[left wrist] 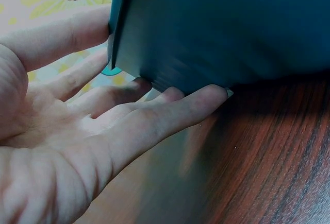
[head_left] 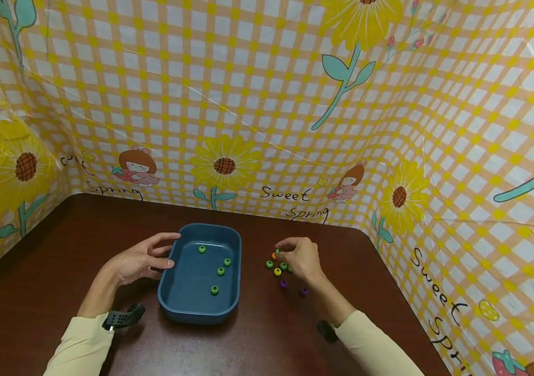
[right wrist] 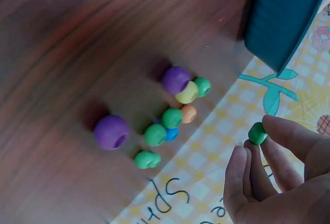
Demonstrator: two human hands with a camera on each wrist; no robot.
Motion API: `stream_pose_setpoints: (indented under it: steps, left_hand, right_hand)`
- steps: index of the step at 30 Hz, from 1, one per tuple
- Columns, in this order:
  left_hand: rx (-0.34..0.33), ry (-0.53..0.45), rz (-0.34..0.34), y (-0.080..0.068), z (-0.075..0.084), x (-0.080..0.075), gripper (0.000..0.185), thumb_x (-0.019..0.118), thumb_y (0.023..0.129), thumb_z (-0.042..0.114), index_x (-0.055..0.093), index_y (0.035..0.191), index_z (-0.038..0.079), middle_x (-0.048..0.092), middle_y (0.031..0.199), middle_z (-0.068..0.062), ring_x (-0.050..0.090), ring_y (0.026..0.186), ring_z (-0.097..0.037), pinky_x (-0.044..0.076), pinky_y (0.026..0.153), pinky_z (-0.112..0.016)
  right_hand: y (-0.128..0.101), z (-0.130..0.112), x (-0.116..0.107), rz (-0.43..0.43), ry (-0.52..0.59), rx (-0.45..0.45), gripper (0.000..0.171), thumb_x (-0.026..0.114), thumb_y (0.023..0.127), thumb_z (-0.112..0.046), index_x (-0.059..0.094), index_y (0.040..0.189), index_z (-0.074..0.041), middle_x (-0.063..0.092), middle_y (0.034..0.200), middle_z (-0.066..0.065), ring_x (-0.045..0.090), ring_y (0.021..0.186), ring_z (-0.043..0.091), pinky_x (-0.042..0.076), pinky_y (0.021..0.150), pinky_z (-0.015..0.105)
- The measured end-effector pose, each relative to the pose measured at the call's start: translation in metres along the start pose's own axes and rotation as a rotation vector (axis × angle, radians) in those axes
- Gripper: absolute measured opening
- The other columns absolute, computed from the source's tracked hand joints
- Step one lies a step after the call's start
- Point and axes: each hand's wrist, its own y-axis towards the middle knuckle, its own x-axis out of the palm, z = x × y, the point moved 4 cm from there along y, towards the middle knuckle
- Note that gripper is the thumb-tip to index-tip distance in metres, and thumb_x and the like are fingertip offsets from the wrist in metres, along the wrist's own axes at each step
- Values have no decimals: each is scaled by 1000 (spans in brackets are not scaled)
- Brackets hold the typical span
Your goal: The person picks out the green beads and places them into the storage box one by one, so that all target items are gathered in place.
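The right hand pinches a green bead in its grip, lifted from the loose beads. The left hand, fingers spread, steadies the blue tray. Next, I judge, carry it over the rim and release.

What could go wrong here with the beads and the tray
The green bead sits only at the right hand's fingertips, so it may slip and roll across the table. The loose beads lie close under that hand and could get knocked. The left hand only touches the blue tray, which might slide.

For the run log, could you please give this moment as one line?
left hand: steadies blue plastic tray | right hand: pinches small green bead | tray: four green beads | table: mixed beads
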Motion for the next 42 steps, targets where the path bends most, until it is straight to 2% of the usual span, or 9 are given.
stream_pose_setpoints:
  steps: [6,13,22,25,28,32,34,42]
  left_hand:
    - [-3,2,-2,0,0,-1,80,68,95,5,20,159,6,24,162,-33,50,133,-52,52,94,-64]
    - [2,-2,-12,1,0,-2,80,67,96,4,19,159,6,23,162,-33,52,132,-51,52,95,-64]
    - [3,3,-8,1,0,-3,79,67,96,5,20,159,7,24,162,-33,54,130,-49,53,94,-63]
    - [0,3,-3,1,0,-3,79,68,95,5,21,159,7,24,162,-33,54,130,-49,53,95,-64]
    - [-2,2,-3,0,0,-3,80,68,95,5,21,159,7,24,162,-33,54,131,-50,53,95,-63]
    - [0,2,-6,0,-1,-3,80,67,95,4,20,159,7,24,162,-33,54,131,-49,52,95,-63]
    - [1,0,-6,0,-1,-3,79,67,95,4,20,159,7,24,162,-33,53,131,-50,52,95,-64]
    - [3,2,-2,0,-1,-2,79,67,95,5,21,159,7,25,162,-33,54,130,-50,53,94,-63]
  right_hand:
    - [4,-13,3,-13,25,-9,14,76,85,-7,80,97,-12,78,80,4,57,50,10,39,48,25]
    - [9,-26,4,-18,13,-25,14,78,85,-9,81,98,-14,78,82,8,44,42,10,27,43,24]
    - [10,-42,8,-20,14,-78,13,79,85,-11,81,99,-13,76,74,3,54,47,11,37,46,25]
    - [10,-46,9,-29,21,-77,14,79,85,-11,81,98,-14,74,67,3,55,46,11,40,46,25]
    - [10,-51,12,-36,27,-82,14,79,85,-11,81,98,-14,74,68,4,51,44,10,39,46,25]
    - [10,-57,15,-42,24,-106,15,78,85,-10,81,98,-13,76,72,6,36,40,9,31,45,24]
    - [9,-60,17,-45,23,-115,15,78,85,-10,81,99,-13,76,73,7,32,40,9,29,44,24]
    - [7,-69,24,-48,26,-142,14,79,84,-8,81,97,-12,78,79,5,56,53,10,44,51,26]
